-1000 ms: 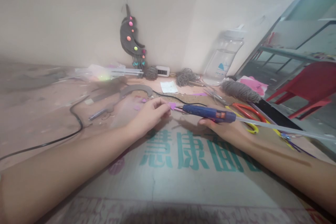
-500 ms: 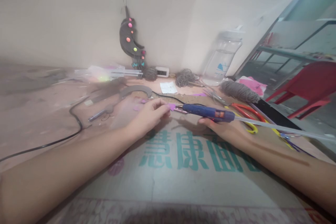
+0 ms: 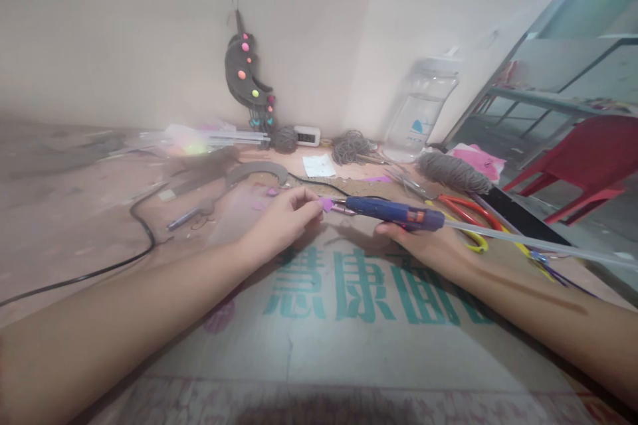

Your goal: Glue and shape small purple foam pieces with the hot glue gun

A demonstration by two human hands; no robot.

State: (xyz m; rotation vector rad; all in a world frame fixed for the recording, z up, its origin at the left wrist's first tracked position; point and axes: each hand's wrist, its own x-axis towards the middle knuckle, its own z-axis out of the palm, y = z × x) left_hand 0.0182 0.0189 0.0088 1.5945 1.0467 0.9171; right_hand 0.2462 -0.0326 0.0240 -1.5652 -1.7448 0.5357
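Observation:
Between the thumb and fingers of my left hand (image 3: 294, 216) is pinched a small purple piece (image 3: 327, 204), whose material I cannot make out. My right hand (image 3: 416, 239) is wrapped round a blue glue gun (image 3: 386, 210), with its fingers partly hidden behind the body. The gun's metal nozzle points left and meets or nearly meets the purple piece. A long clear glue stick (image 3: 528, 239) sticks out of the gun's back end. More small purple bits (image 3: 272, 192) lie just behind my left hand. Beneath both hands spreads a printed sheet (image 3: 319, 352) with green characters.
Scissors with orange and yellow handles (image 3: 471, 212) lie beside my right wrist. Behind stand a water bottle (image 3: 421, 113), grey yarn (image 3: 454, 171) and a small digital clock (image 3: 306, 136). A grey crescent ornament (image 3: 244, 73) hangs on the wall. A black cord (image 3: 149, 239) crosses the left side.
Almost nothing differs. The purple piece at the nozzle appears slightly turned and shows a little more; both hands keep their places and grips.

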